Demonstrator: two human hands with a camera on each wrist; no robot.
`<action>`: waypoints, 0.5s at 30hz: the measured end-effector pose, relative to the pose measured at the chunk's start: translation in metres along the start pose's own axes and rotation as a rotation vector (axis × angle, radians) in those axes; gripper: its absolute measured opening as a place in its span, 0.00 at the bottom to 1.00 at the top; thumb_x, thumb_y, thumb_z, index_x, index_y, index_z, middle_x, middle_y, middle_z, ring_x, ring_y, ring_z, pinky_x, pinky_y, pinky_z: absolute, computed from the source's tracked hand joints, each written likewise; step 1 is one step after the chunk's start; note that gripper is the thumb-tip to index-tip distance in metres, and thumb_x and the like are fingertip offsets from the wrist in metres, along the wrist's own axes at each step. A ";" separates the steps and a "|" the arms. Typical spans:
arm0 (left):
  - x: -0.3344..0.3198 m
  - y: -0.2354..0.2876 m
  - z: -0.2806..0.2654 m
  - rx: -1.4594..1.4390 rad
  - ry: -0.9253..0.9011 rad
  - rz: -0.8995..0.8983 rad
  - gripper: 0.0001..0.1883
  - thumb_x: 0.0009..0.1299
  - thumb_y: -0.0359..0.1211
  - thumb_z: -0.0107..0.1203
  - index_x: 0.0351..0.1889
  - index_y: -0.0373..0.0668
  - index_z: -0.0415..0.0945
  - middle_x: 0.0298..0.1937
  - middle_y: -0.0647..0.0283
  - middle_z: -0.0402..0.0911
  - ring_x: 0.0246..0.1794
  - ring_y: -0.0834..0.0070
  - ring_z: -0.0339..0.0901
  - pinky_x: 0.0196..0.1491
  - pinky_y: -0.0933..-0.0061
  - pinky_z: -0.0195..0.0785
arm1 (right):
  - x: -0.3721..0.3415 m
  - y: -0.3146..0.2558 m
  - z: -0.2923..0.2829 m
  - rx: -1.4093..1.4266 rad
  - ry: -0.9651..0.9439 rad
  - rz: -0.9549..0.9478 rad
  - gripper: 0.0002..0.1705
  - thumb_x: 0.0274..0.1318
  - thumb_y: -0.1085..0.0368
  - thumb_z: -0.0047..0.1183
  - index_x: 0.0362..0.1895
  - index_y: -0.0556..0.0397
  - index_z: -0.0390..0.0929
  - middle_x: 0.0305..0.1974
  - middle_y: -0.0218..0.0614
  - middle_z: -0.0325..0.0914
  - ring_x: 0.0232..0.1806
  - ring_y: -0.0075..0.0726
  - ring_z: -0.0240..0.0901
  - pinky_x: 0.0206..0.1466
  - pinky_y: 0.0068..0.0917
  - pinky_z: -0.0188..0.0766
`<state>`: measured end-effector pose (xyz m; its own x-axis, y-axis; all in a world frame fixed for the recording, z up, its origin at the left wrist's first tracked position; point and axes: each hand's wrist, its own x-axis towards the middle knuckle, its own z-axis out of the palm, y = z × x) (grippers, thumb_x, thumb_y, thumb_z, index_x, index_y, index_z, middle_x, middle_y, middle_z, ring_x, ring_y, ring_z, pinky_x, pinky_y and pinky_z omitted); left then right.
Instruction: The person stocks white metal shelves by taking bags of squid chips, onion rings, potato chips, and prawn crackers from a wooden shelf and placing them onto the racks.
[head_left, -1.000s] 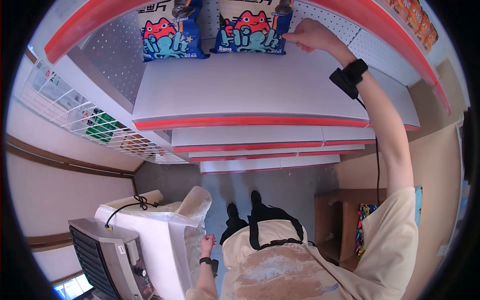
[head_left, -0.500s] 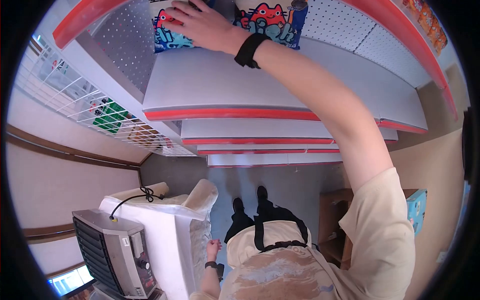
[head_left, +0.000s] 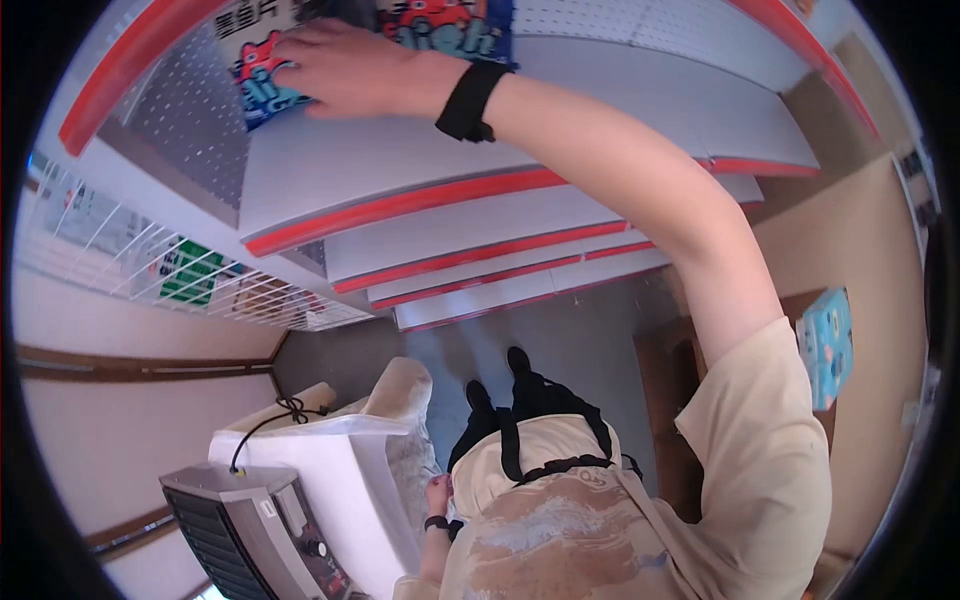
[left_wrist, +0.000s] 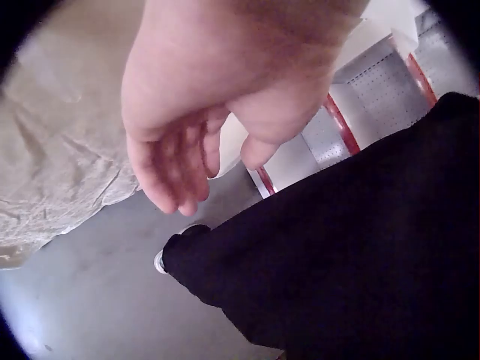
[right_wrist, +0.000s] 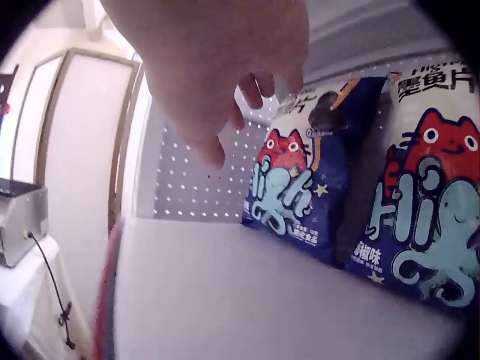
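Observation:
In the head view my right hand (head_left: 345, 72) reaches over the front of the left blue-and-white snack bag (head_left: 262, 88), its fingers spread and partly covering the print. The right wrist view has the same hand (right_wrist: 225, 67) in front of the upper part of that bag (right_wrist: 289, 184), fingers slightly bent; contact is unclear. A matching bag (right_wrist: 435, 199) stands upright to its right, partly behind my forearm in the head view. My left hand (head_left: 438, 492) hangs by my side, and its fingers (left_wrist: 166, 169) curve loosely around nothing in the left wrist view.
Both bags stand on a white shelf (head_left: 370, 165) with a red front edge, beside a perforated side panel (head_left: 195, 125). A wire rack (head_left: 110, 250) is on the left. Behind me to the left, a metal appliance (head_left: 240, 525) sits on a white-covered table (head_left: 355, 480).
My right hand has moved left from the right bag's edge to the left bag. The head view has turned, so the shelf appears slanted. My left hand still hangs low.

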<state>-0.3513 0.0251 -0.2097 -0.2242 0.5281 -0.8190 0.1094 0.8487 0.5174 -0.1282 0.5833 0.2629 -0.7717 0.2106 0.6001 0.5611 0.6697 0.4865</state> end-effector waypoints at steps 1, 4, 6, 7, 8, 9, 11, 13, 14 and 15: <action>0.005 0.004 -0.002 0.026 -0.021 0.006 0.11 0.63 0.36 0.53 0.36 0.37 0.73 0.27 0.62 0.77 0.20 0.77 0.73 0.22 0.76 0.67 | -0.008 -0.004 -0.014 0.092 -0.107 0.043 0.21 0.48 0.57 0.55 0.47 0.50 0.70 0.51 0.37 0.68 0.57 0.42 0.61 0.60 0.38 0.59; 0.020 0.012 -0.006 0.093 -0.106 0.053 0.11 0.64 0.37 0.52 0.35 0.38 0.74 0.26 0.64 0.77 0.21 0.78 0.71 0.25 0.76 0.65 | -0.054 -0.019 -0.064 0.234 -0.136 0.152 0.17 0.48 0.58 0.54 0.43 0.51 0.72 0.46 0.37 0.71 0.52 0.41 0.66 0.54 0.36 0.64; 0.042 0.007 -0.005 0.209 -0.119 0.124 0.13 0.64 0.38 0.52 0.37 0.36 0.74 0.29 0.63 0.78 0.27 0.75 0.73 0.33 0.74 0.67 | -0.098 -0.036 -0.107 0.381 -0.114 0.286 0.13 0.50 0.59 0.53 0.37 0.52 0.75 0.38 0.38 0.74 0.44 0.43 0.69 0.47 0.34 0.69; 0.056 0.001 -0.003 0.256 -0.168 0.121 0.13 0.64 0.38 0.52 0.37 0.36 0.74 0.29 0.63 0.78 0.27 0.75 0.73 0.33 0.74 0.67 | -0.125 -0.045 -0.126 0.352 -0.153 0.334 0.13 0.50 0.59 0.53 0.37 0.52 0.75 0.38 0.38 0.74 0.44 0.43 0.69 0.47 0.34 0.69; 0.076 -0.013 -0.003 0.288 -0.177 0.184 0.14 0.64 0.39 0.52 0.37 0.36 0.74 0.30 0.61 0.78 0.29 0.73 0.73 0.36 0.72 0.67 | -0.157 -0.058 -0.144 0.368 -0.136 0.463 0.13 0.51 0.58 0.53 0.37 0.52 0.75 0.36 0.38 0.74 0.42 0.43 0.70 0.45 0.34 0.69; 0.080 -0.016 -0.004 0.316 -0.186 0.246 0.15 0.64 0.39 0.52 0.38 0.36 0.74 0.32 0.60 0.78 0.31 0.72 0.73 0.39 0.71 0.67 | -0.189 -0.073 -0.162 0.380 -0.114 0.591 0.13 0.52 0.58 0.52 0.36 0.53 0.75 0.34 0.38 0.74 0.39 0.44 0.70 0.43 0.34 0.70; 0.082 -0.007 -0.004 0.357 -0.305 0.215 0.15 0.65 0.39 0.51 0.38 0.35 0.74 0.33 0.58 0.78 0.33 0.70 0.73 0.40 0.70 0.67 | -0.258 -0.117 -0.190 0.404 -0.163 0.925 0.12 0.53 0.58 0.52 0.36 0.54 0.75 0.32 0.39 0.74 0.36 0.44 0.72 0.39 0.34 0.71; 0.080 0.015 0.002 0.395 -0.392 0.186 0.15 0.65 0.40 0.51 0.39 0.35 0.74 0.34 0.57 0.78 0.34 0.68 0.73 0.41 0.68 0.67 | -0.336 -0.174 -0.214 0.448 -0.213 1.235 0.12 0.54 0.60 0.52 0.38 0.54 0.75 0.34 0.39 0.75 0.35 0.43 0.74 0.37 0.32 0.72; 0.079 0.024 0.008 0.440 -0.352 0.215 0.14 0.65 0.38 0.51 0.38 0.35 0.74 0.33 0.57 0.78 0.32 0.69 0.73 0.38 0.70 0.67 | -0.369 -0.206 -0.230 0.468 -0.271 1.396 0.12 0.54 0.60 0.52 0.38 0.55 0.75 0.35 0.39 0.76 0.36 0.41 0.75 0.38 0.31 0.73; 0.078 0.031 0.012 0.483 -0.311 0.245 0.13 0.66 0.37 0.50 0.38 0.35 0.73 0.33 0.57 0.78 0.30 0.70 0.74 0.35 0.71 0.68 | -0.400 -0.240 -0.247 0.493 -0.326 1.555 0.13 0.54 0.61 0.53 0.39 0.56 0.74 0.36 0.39 0.76 0.37 0.40 0.76 0.39 0.31 0.73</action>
<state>-0.3540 0.0926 -0.2602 0.1468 0.6304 -0.7623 0.5635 0.5801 0.5882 0.1195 0.1620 0.0631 0.3351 0.9361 0.1073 0.7101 -0.1760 -0.6817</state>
